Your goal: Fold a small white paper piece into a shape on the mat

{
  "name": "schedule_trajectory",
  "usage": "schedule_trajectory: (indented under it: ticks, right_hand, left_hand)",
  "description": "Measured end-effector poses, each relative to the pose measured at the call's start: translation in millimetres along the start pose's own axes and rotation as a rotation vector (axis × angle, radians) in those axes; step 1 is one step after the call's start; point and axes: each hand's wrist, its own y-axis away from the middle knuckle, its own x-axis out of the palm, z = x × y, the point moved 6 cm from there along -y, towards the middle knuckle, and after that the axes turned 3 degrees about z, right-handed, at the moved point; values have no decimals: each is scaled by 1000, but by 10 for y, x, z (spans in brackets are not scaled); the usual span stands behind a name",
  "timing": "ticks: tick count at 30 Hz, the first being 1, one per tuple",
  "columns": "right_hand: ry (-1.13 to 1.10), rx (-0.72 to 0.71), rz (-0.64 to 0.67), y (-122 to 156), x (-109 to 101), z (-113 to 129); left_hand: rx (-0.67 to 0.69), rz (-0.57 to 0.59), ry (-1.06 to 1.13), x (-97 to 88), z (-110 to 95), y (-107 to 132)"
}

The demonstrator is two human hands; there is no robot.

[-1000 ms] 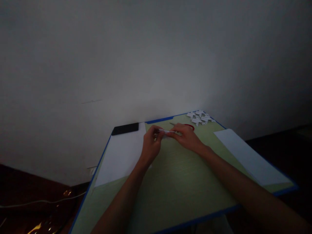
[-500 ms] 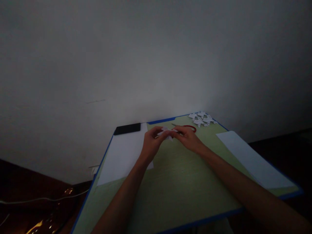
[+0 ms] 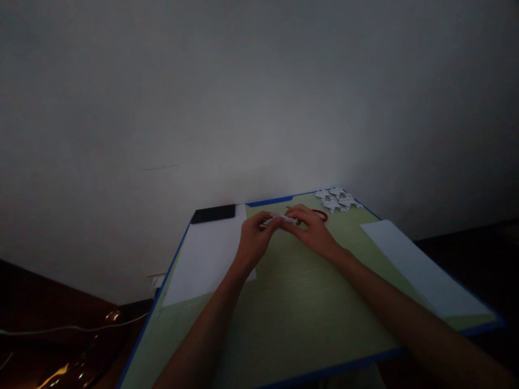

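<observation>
Between my two hands, over the far middle of the table, is a small folded white paper piece (image 3: 277,215). My left hand (image 3: 255,232) pinches it from the left, thumb on the near side. From the right, the fingers and thumb of my right hand (image 3: 308,228) close on its other end. Fingers cover much of the paper, so its full shape is hidden. Behind my right hand lie scissors with a red handle (image 3: 321,214), partly covered by that hand. Several folded white paper stars (image 3: 333,205) rest at the far right corner.
The pale green tabletop (image 3: 308,302) has a blue edge and stands against a grey wall (image 3: 251,108). White paper sheets (image 3: 206,254) lie on the left, under a black flat object (image 3: 213,214). Another white sheet (image 3: 421,270) lies along the right edge. A white cable (image 3: 73,327) runs at lower left.
My right fingers have shifted on the folded paper, and the thumb has moved lower. The paper looks flatter, with fewer points showing. My left hand keeps its pinch.
</observation>
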Motion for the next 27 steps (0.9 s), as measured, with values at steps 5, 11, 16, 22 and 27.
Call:
schedule_trajectory:
  ticks: [5, 11, 16, 22, 27]
  right_hand:
    - [93, 10, -103, 37, -49, 6]
    - [100, -22, -82, 29, -38, -28]
    - [111, -14, -52, 30, 1, -52]
    - [108, -47, -12, 44, 37, -42]
    - [106, -63, 34, 41, 36, -36]
  left_hand:
    - [-6, -5, -74, 32, 67, 7]
    - [20, 24, -139, 55, 78, 11]
    - [46, -43, -239, -9, 91, -1]
    - [117, -90, -373, -29, 127, 5]
    - [178, -59, -455, -13, 90, 6]
